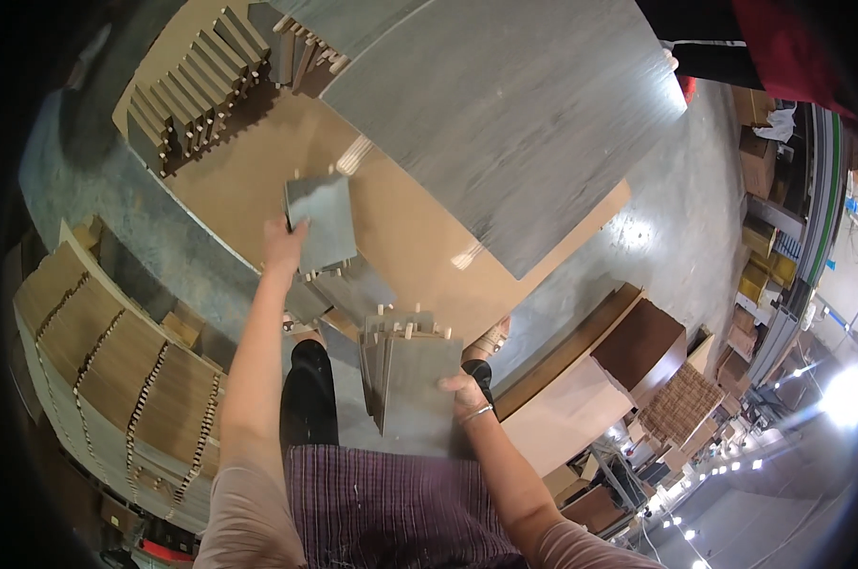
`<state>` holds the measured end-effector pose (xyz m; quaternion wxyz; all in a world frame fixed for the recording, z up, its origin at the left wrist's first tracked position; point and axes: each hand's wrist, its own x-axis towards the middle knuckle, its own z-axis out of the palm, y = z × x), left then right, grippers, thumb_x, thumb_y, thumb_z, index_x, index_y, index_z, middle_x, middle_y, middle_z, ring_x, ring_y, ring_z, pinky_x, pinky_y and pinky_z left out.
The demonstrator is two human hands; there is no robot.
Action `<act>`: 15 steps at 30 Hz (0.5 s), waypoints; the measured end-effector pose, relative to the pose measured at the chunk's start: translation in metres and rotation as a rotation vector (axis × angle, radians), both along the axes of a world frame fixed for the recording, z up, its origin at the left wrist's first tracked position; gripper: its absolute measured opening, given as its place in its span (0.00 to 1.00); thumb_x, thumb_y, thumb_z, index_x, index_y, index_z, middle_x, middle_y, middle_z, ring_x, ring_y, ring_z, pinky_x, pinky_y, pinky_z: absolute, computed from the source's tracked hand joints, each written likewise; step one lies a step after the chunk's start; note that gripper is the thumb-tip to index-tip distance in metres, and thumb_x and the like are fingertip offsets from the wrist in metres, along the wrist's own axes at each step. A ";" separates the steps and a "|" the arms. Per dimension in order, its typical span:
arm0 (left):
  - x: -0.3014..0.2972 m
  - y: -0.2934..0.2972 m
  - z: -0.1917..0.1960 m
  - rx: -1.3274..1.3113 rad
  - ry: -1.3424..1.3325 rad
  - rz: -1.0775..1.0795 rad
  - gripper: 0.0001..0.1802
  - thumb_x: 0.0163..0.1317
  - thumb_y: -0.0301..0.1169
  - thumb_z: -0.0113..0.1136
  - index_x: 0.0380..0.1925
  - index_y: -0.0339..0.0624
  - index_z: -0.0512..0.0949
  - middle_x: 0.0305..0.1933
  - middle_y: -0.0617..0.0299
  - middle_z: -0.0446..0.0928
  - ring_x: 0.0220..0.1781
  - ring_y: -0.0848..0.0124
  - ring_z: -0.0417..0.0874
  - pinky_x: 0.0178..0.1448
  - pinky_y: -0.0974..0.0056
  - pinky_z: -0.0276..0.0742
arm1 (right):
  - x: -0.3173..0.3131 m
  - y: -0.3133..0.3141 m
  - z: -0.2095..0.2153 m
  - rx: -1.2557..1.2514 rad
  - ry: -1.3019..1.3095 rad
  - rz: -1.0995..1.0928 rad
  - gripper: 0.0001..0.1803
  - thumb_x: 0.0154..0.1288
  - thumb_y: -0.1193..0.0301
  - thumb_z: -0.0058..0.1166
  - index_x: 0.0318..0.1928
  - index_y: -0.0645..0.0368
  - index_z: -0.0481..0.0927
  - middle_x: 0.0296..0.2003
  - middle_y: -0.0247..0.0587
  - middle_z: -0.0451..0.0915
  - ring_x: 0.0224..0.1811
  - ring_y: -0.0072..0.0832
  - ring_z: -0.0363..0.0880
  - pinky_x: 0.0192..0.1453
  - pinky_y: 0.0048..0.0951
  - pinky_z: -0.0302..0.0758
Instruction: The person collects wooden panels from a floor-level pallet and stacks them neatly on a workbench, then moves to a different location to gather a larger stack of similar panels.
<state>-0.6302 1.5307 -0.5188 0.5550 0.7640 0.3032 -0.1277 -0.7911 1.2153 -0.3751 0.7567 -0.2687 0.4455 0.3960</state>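
Note:
In my left hand is a small grey wood-grain panel, its edge pinched with the thumb on top and two wooden dowels standing out of its far edge. It hangs over the brown cardboard sheet. My right hand grips a stack of similar panels, held close before my body with dowels pointing away from me. Between the hands, more loose grey panels lie at the near end of the sheet. The fingers behind both holds are hidden.
The cardboard sheet carries a row of upright dowelled panels at far left. A large grey board covers its right part; another person's hand is at its edge. Stacked panels stand left, cardboard boxes right.

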 end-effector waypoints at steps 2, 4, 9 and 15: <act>-0.019 0.001 -0.014 0.305 0.070 -0.170 0.24 0.47 0.31 0.67 0.44 0.32 0.73 0.41 0.49 0.77 0.41 0.58 0.77 0.44 0.58 0.71 | 0.003 -0.001 0.000 -0.013 -0.007 0.044 0.47 0.36 0.74 0.55 0.64 0.63 0.58 0.52 0.46 0.71 0.55 0.38 0.70 0.59 0.35 0.68; -0.029 -0.007 -0.019 0.538 0.146 -0.252 0.32 0.44 0.32 0.70 0.50 0.33 0.70 0.47 0.48 0.76 0.47 0.53 0.76 0.49 0.55 0.70 | 0.012 0.001 0.005 -0.010 -0.033 0.090 0.46 0.36 0.75 0.55 0.64 0.63 0.58 0.52 0.45 0.72 0.54 0.37 0.71 0.58 0.33 0.68; -0.013 -0.020 -0.014 0.481 0.385 -0.116 0.46 0.41 0.41 0.73 0.58 0.34 0.61 0.54 0.47 0.72 0.57 0.49 0.70 0.57 0.49 0.66 | 0.040 -0.001 -0.004 0.015 -0.065 0.068 0.41 0.37 0.79 0.52 0.61 0.64 0.63 0.48 0.44 0.75 0.47 0.32 0.75 0.52 0.30 0.72; 0.010 -0.052 -0.015 0.578 0.342 0.019 0.42 0.36 0.43 0.75 0.50 0.36 0.67 0.50 0.48 0.74 0.51 0.52 0.76 0.52 0.55 0.72 | 0.083 -0.018 -0.019 -0.157 -0.211 0.121 0.38 0.37 0.82 0.50 0.58 0.65 0.65 0.45 0.46 0.76 0.43 0.35 0.78 0.49 0.32 0.76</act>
